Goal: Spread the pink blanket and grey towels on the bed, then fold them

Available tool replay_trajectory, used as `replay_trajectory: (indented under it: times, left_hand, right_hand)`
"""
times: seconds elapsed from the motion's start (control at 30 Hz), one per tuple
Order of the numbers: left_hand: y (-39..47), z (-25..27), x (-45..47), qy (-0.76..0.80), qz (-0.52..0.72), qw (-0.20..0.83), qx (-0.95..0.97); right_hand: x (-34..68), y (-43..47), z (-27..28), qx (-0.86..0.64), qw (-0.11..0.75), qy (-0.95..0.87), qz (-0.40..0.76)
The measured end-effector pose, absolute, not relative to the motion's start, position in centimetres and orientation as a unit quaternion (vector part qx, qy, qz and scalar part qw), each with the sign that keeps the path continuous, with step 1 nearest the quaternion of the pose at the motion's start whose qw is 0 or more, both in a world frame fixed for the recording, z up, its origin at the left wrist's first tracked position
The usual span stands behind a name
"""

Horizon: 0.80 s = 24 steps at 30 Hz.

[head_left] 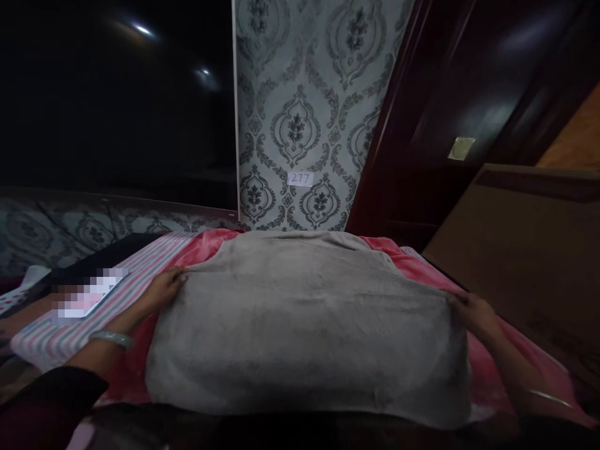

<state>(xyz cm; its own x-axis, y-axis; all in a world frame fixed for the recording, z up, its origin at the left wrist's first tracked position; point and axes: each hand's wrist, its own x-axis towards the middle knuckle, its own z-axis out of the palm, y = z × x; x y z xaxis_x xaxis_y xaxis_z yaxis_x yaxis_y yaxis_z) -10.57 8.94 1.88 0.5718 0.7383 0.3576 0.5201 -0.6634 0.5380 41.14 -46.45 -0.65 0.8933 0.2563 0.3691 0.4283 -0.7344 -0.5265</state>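
Note:
A soft grey plush cloth [300, 319], perhaps a garment or blanket, lies spread across the middle, its near edge hanging toward me. My left hand [165, 287] pinches its left edge, fingers closed on the fabric. At the opposite edge, my right hand [473, 312] is closed on the cloth in the same way. The cloth looks stretched between both hands, with light creases near its far side. Under it shows a red plush fabric [412, 265] on both sides, lying over a pink, white and grey striped cloth [60, 334].
A bright blurred-out flat object [94, 294] is at the left, by what seems another person's arm [32, 319]. Behind stand a large dark screen [117, 100], a patterned wall [300, 81] with a "277" paper label [300, 179], and a big cardboard box [520, 250] at right.

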Motion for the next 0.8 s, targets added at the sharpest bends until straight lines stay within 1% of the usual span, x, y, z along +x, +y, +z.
replay_trajectory:
  times: [0.17,0.47,0.57,0.73,0.8]
  left_hand:
    - [6.8,4.5,-13.1,0.39,0.305,0.151,0.856]
    - [4.3,9.0,-15.8,0.428,0.411,0.124,0.796]
    - [4.0,9.6,-16.1,0.441,0.412,0.154,0.783]
    - [3.2,8.5,-16.9,0.466,0.393,0.256,0.75]
    - [3.0,8.0,-17.8,0.462,0.359,0.298,0.754]
  right_hand:
    - [39.0,-49.5,1.2,-0.909,0.339,-0.166,-0.175]
    - [35.1,-52.0,4.6,-0.867,0.418,-0.142,-0.231]
    - [34.6,-51.9,5.3,-0.866,0.424,-0.127,-0.233]
    - [33.2,-51.4,5.1,-0.875,0.431,-0.106,-0.192]
    - [32.6,-51.9,4.5,-0.875,0.438,-0.11,-0.173]
